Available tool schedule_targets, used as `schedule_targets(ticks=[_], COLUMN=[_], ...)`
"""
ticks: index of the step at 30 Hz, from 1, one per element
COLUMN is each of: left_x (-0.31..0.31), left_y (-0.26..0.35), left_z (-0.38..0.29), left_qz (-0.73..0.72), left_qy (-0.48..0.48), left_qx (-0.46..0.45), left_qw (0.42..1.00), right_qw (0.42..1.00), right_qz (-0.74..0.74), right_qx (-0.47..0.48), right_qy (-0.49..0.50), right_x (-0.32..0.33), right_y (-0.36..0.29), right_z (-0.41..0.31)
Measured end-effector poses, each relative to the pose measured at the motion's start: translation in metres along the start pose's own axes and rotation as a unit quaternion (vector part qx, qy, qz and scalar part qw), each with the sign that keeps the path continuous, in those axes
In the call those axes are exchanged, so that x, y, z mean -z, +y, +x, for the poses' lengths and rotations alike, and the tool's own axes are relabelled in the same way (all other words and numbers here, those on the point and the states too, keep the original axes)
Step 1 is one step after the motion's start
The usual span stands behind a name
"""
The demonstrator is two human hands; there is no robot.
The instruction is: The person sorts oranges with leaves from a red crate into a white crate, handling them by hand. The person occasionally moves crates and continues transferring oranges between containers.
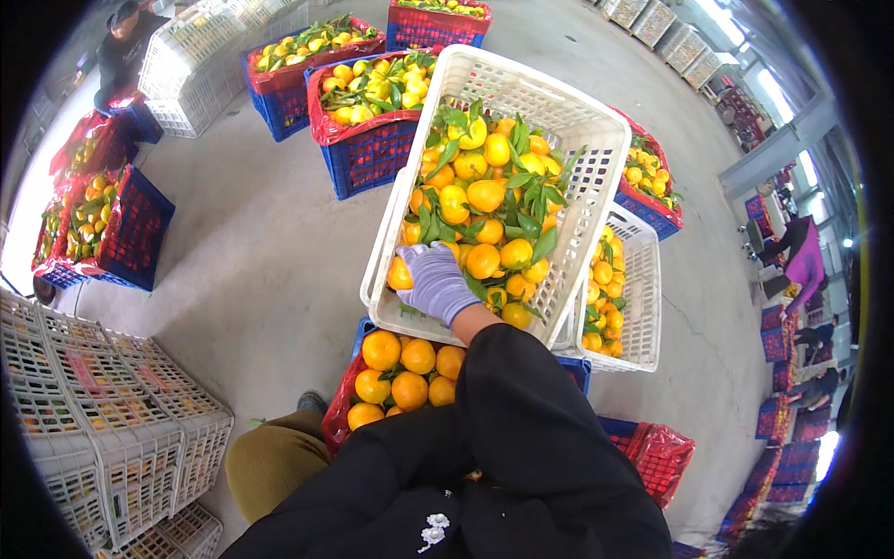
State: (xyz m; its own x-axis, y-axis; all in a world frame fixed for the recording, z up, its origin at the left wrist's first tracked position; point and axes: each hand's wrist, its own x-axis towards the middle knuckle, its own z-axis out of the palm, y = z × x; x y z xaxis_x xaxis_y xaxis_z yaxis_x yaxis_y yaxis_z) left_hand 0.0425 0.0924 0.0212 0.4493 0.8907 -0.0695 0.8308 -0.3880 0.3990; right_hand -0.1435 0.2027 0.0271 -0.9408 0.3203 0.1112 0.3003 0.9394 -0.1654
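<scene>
My right hand (pixel 434 281), in a lavender knit glove, reaches into the near left corner of a white plastic crate (pixel 594 119). Its fingers and thumb are closed around a mandarin orange (pixel 399 274) there. Leafy orange and yellow mandarins (pixel 487 195) fill the lower part of this tilted crate. My left hand is out of sight; its black sleeve passes under my right arm. Directly before me, below the white crate, larger mandarins (pixel 409 390) lie in a blue crate with a red plastic liner (pixel 338 412).
Another white crate (pixel 644 300) of mandarins stands at the right. Blue crates with red liners (pixel 370 157) stand beyond. Stacked white crates (pixel 115 433) rise at the left. A person (pixel 126 52) is at the upper left; others (pixel 803 255) are at the far right.
</scene>
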Motion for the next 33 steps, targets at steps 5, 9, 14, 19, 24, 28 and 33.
schedule_targets(ticks=[5, 9, 14, 19, 24, 28, 33], left_x=[0.011, 0.013, 0.0, -0.005, -0.001, 0.003, 0.011], left_y=[-0.003, -0.006, -0.005, -0.003, -0.009, -0.01, -0.007], left_z=[0.0, -0.001, -0.004, -0.006, -0.002, 0.001, 0.004], left_qz=[-0.044, -0.095, -0.042, -0.041, -0.041, -0.017, 0.018], left_qy=[-0.032, -0.026, 0.005, 0.026, 0.023, -0.016, -0.048], left_qx=[-0.005, 0.002, -0.005, -0.006, -0.021, -0.03, -0.019], left_qw=[0.998, 0.995, 0.999, 0.999, 0.999, 0.999, 0.999], right_qw=[0.986, 0.99, 0.97, 0.987, 0.889, 0.649, 0.887], right_qz=[-0.16, -0.085, -0.145, -0.092, 0.365, 0.629, -0.007], right_qx=[-0.019, 0.108, 0.157, 0.108, -0.19, -0.391, -0.446], right_qy=[0.05, 0.028, -0.112, -0.079, 0.203, 0.173, 0.12], right_x=[0.092, 0.08, -0.012, 0.018, 0.112, 0.122, 0.061], right_y=[0.066, 0.056, -0.005, 0.027, 0.085, 0.077, 0.053], right_z=[-0.042, -0.045, -0.019, -0.025, -0.179, -0.333, -0.39])
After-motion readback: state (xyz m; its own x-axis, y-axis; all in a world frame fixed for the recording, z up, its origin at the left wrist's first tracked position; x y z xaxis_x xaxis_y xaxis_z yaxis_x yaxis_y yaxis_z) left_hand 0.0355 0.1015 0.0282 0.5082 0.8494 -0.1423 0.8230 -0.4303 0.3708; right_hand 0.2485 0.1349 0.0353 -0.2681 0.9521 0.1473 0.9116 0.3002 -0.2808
